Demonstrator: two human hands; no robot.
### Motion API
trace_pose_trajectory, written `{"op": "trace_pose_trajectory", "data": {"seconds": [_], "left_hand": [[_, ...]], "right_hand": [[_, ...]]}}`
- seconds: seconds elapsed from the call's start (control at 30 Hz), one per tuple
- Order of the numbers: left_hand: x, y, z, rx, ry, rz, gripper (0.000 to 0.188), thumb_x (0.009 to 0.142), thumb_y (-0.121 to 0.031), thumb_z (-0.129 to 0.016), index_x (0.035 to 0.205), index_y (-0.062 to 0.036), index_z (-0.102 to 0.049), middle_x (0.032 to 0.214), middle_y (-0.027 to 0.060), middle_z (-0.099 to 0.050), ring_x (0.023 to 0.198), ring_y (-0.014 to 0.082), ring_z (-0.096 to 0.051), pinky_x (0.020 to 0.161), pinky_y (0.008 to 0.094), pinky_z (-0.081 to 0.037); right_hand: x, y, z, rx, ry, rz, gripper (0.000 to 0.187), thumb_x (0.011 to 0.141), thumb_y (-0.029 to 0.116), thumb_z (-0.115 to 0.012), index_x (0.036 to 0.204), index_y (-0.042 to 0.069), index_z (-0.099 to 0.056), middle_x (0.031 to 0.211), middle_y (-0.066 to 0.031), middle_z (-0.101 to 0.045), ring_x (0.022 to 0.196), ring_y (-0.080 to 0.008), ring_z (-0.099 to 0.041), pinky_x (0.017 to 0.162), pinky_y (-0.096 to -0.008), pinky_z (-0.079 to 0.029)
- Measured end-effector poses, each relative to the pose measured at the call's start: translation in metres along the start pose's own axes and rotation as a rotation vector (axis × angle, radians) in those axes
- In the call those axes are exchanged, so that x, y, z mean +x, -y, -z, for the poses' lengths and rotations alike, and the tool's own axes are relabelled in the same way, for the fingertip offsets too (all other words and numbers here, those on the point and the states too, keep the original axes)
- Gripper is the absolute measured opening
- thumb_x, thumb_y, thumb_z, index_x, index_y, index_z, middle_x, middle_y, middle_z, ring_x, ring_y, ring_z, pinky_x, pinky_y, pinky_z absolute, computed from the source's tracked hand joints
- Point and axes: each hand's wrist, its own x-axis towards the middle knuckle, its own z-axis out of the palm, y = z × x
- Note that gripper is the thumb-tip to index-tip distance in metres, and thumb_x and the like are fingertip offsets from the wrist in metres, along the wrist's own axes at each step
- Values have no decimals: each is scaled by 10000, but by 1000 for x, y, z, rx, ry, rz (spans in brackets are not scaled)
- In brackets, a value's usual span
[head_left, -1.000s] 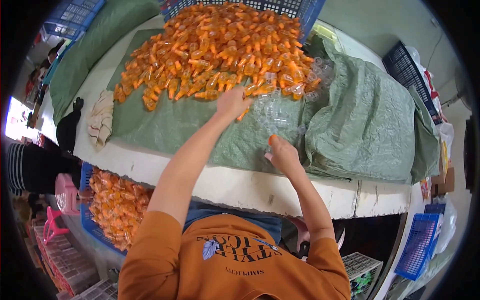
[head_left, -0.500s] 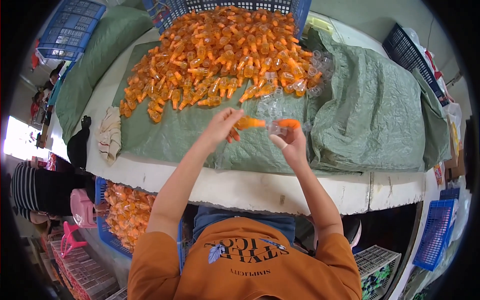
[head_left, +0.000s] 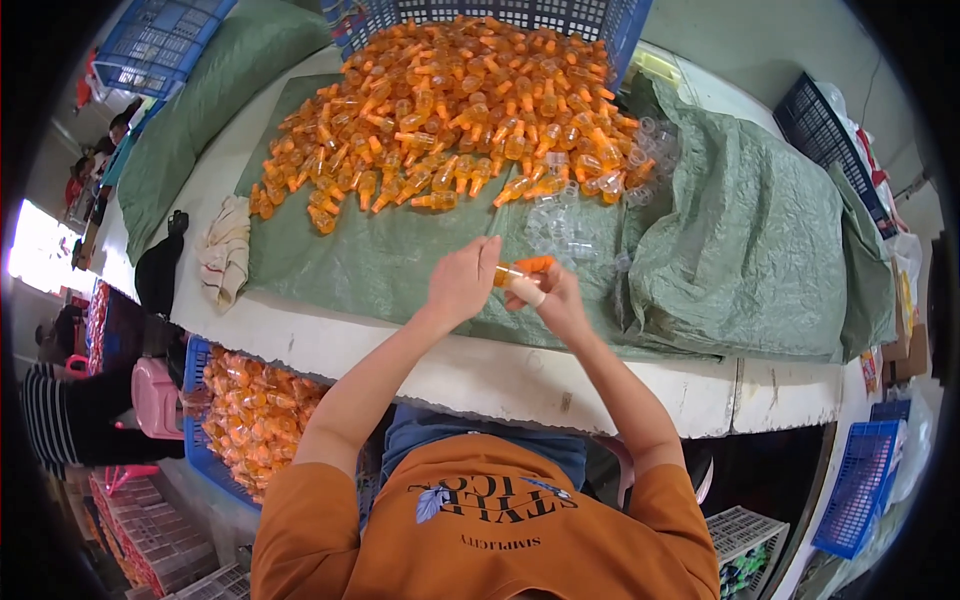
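Observation:
A small orange bottle (head_left: 502,275) lies sideways between my two hands, above the near part of the green sheet. My left hand (head_left: 463,283) closes on its rounded end, fingers together and partly hiding it. My right hand (head_left: 556,300) pinches the other end, where a clear plastic cap shows only in part. Orange covers sit on fingertips of that hand, and a pale wrap is round its thumb. Just beyond, loose clear caps (head_left: 555,222) lie on the sheet. Behind them spreads a large heap of similar orange bottles (head_left: 460,120).
A blue crate (head_left: 628,40) stands tipped behind the heap. Folded green sheeting (head_left: 740,230) covers the table's right part; a crumpled cloth (head_left: 226,250) lies at left. Below the white table edge (head_left: 640,385), another blue crate (head_left: 195,440) holds orange bottles. A pink stool (head_left: 157,398) stands beside it.
My hands have come closer together, the right one moving left. The bottle and the clear cap, apart or just meeting before, are now pressed together between them. The view has shifted slightly.

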Motion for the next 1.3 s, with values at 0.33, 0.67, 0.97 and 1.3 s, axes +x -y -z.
{"op": "trace_pose_trajectory", "data": {"seconds": [0.33,0.67,0.97,1.3], "left_hand": [[69,0,-18,-783,-92,477,249,839,-248,-559,891,-23,-468,838,115,-579,700,240,-586,641,374,-462],[110,48,18,790,24,-15,347,736,-266,-638,936,-19,-497,939,206,-575,860,328,-589,672,383,-472],[51,-32,12,-381,193,347,433,836,-489,-500,756,-64,-490,600,38,-475,473,140,-467,448,274,-394],[2,-39,13,-383,-17,140,373,894,-396,-460,703,-76,-458,532,10,-431,471,99,-446,430,277,-363]], "right_hand": [[-2,11,25,-1116,88,672,391,734,154,-656,1061,21,-487,806,-107,-610,801,-262,-588,680,-360,-468],[17,13,127,-1712,-50,225,335,720,8,-534,1052,36,-500,830,-104,-591,853,-242,-534,660,-363,-441],[16,39,41,-231,-110,158,365,696,79,-726,982,26,-506,933,-40,-582,864,-131,-569,720,-273,-485],[-3,42,-11,-35,-23,69,283,809,74,-612,1033,1,-454,910,-94,-587,859,-141,-579,708,-301,-504]]}}
